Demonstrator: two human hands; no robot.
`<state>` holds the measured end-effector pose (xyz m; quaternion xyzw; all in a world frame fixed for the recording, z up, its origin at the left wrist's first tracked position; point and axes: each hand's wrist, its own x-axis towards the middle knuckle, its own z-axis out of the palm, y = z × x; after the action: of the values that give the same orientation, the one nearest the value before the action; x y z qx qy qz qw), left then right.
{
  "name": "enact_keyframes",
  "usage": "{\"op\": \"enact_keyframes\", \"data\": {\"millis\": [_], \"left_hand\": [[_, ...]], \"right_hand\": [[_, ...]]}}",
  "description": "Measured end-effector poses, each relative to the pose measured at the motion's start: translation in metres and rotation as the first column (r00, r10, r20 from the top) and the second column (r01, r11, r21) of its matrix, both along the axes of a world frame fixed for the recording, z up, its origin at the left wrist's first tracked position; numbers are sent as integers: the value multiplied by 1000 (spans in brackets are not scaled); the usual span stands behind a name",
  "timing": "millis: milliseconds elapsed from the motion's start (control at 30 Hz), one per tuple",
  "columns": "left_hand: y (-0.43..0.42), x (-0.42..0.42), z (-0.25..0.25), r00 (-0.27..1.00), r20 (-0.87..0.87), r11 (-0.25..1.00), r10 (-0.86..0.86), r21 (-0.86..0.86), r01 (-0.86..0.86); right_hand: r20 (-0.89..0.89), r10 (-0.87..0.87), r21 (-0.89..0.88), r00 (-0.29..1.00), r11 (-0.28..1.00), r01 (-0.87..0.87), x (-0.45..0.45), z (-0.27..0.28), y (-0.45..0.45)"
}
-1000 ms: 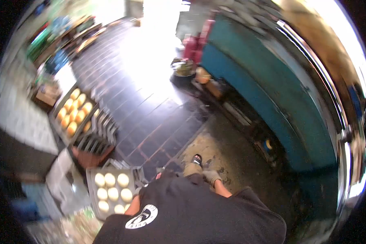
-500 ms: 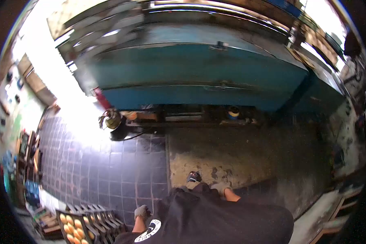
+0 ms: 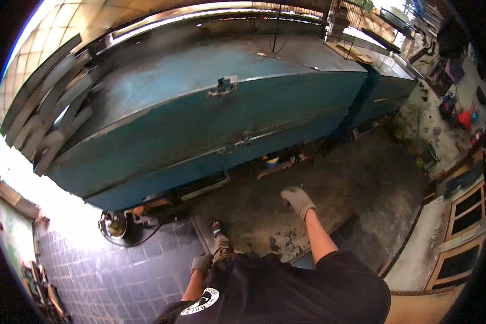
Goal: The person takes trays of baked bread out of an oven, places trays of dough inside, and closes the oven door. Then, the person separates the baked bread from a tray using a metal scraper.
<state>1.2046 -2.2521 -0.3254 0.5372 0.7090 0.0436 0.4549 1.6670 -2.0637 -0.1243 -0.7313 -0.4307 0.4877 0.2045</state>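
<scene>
My right hand (image 3: 297,201), in a light grey work glove, is held out over the floor in front of my body, below the large blue-green metal box (image 3: 210,119). Its fingers curl inward, and whether they close on anything is too small to tell. My left hand (image 3: 201,263), also gloved, hangs low beside my left leg, above the tiled floor (image 3: 129,275). Its fingers are too small and dim to make out. Neither hand touches the metal box.
Stacked dark metal trays (image 3: 54,108) lie on the box's left end. A round metal container (image 3: 115,225) with a hose stands by its lower left corner. Wooden frames (image 3: 459,237) are at the right, with hanging items (image 3: 466,119) on the wall beyond.
The view has swung right, and the trays of round dough or buns have left it. My right hand has reached forward from beside my body.
</scene>
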Motion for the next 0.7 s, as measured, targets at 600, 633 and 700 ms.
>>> {"op": "enact_keyframes", "data": {"millis": [600,633,700], "left_hand": [[223,-134,-108,487,689,835,537,-351,-423],[240,-132,-115,762,627,939,159,142,-312],[276,-113,-115,923,347,809,-167,583,-73]], "right_hand": [[750,-303,621,588,630,-467,62,300,366],[823,-239,520,515,681,-515,67,301,376],[844,-184,468,504,712,-524,75,298,390]]}}
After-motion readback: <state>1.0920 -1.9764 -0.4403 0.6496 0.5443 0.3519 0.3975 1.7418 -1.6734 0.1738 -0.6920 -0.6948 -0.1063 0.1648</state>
